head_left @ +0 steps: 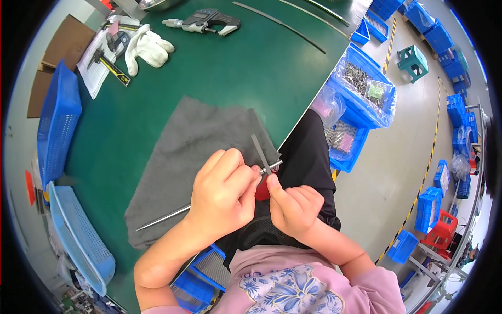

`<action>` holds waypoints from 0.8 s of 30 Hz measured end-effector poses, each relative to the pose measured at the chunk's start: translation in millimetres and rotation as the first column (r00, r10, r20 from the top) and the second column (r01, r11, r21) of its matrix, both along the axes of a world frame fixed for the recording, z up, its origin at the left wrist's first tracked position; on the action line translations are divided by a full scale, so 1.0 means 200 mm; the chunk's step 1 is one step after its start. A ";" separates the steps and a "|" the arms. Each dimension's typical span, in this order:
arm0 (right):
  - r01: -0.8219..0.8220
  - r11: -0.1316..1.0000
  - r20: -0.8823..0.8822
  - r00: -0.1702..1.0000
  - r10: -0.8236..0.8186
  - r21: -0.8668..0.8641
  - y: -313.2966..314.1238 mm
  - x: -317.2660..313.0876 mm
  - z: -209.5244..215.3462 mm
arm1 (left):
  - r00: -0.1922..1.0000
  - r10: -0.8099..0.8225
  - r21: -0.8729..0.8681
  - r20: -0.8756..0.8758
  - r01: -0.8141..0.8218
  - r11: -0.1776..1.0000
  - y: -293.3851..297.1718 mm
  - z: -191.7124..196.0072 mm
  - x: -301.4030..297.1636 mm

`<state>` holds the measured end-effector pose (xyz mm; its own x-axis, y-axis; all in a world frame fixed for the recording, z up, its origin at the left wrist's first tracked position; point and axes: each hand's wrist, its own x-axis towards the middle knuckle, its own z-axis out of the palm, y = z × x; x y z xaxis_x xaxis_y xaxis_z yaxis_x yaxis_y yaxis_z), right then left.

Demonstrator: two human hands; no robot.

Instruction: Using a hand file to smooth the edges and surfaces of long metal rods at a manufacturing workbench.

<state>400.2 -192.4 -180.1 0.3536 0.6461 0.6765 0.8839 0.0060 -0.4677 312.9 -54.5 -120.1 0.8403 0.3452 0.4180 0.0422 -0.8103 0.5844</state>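
My left hand (222,191) is closed round a slim shiny metal rod (164,217). The rod slants from lower left to upper right, and its stepped end sticks out past my fingers. My right hand (295,206) pinches a thin flat grey metal strip (260,152), which looks like a small file. The strip crosses the rod near that end and seems to touch it. Beneath both hands a grey cloth (183,141) covers part of the green table. Something red (263,191) shows between my hands; its kind is unclear.
A digital micrometer (204,22), a white glove (149,49) and a caliper (112,68) lie on the green table (235,73). Blue baskets (83,240) line its left side. To the right stand blue bins (361,125) of metal parts and a green stool (413,63).
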 end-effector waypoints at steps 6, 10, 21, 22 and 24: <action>0.001 1.000 0.038 0.999 0.000 -0.021 -0.04 0.00 -0.04 | 1.000 -0.007 -0.011 -0.010 0.007 1.000 0.00 -0.01 0.00; -0.001 1.000 0.045 0.999 0.002 -0.021 -0.08 -0.03 -0.11 | 1.000 0.004 -0.009 -0.004 -0.004 1.000 0.00 0.00 -0.01; -0.030 0.999 0.088 0.996 0.033 -0.030 -0.04 0.03 -0.08 | 1.000 -0.002 -0.018 -0.027 0.002 1.000 -0.01 0.00 0.00; -0.035 0.999 0.088 0.995 0.035 0.004 0.00 0.04 -0.04 | 1.000 0.002 -0.009 -0.019 -0.002 1.000 0.00 0.00 0.00; -0.029 1.000 0.069 0.997 0.028 0.012 -0.02 0.02 -0.03 | 1.000 0.009 0.006 -0.007 -0.009 1.000 0.00 0.00 -0.01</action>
